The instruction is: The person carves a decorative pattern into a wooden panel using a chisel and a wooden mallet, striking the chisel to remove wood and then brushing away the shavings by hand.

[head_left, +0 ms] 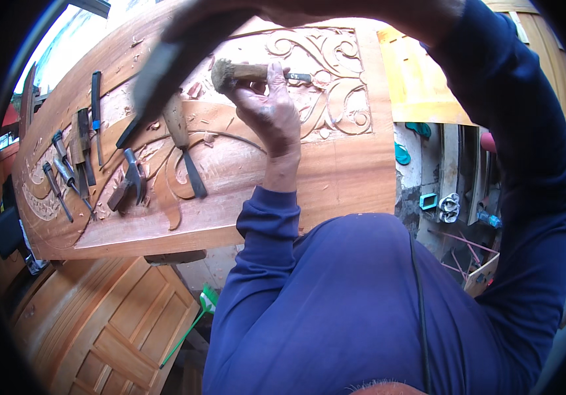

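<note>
Panelled wooden door [125, 345], grey floor [430, 168]

You wear this camera on your head, as the left one of a side-by-side pair, and it looks steeply down over your own front. Your shirt [362, 303] fills the near middle, and the carved panel [342, 168] spreads beyond it toward the far left. The lens sits so close that your right arm [537, 151] looms large, arching up the right and across the far side. Your left hand [270, 108] lies farther from it. The wide fisheye bends the panel's straight edges inside a dark round rim, taking in floor [432, 172] on the right and a door [125, 345] at near left.
</note>
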{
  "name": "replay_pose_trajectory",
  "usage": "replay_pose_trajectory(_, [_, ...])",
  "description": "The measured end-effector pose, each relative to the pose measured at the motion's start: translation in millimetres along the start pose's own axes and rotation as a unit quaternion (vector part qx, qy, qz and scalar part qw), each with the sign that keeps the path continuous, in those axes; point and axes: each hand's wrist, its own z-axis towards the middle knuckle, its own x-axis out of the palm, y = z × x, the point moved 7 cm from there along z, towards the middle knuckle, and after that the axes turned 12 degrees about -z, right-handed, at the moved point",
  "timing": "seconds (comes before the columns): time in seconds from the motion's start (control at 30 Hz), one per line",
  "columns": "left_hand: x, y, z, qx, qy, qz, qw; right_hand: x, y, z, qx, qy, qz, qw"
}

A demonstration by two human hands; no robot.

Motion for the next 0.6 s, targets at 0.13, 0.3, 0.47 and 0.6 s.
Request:
replay_pose_trajectory(0.13, [-6, 0, 1, -0.048, -0.013, -0.04, 0.998, 0, -3, -5, 0.0, -0.009, 0.006, 1.0])
replay_pose_trajectory(0.3, [6, 0, 1, -0.031, 0.009, -0.01, 0.999, -6, -9, -15, 0.004, -0.003, 0.002, 1.0])
replay_pose_trajectory(0.47, [7, -12, -1, 0.02, 0.04, 0.047, 0.998, -18, -11, -40, 0.012, -0.013, 0.015, 1.0])
replay_pose_trajectory(0.6, [19, -16, 2, 0.006, 0.058, 0.076, 0.995, -25, -18, -48, 0.02, -0.014, 0.014, 1.0])
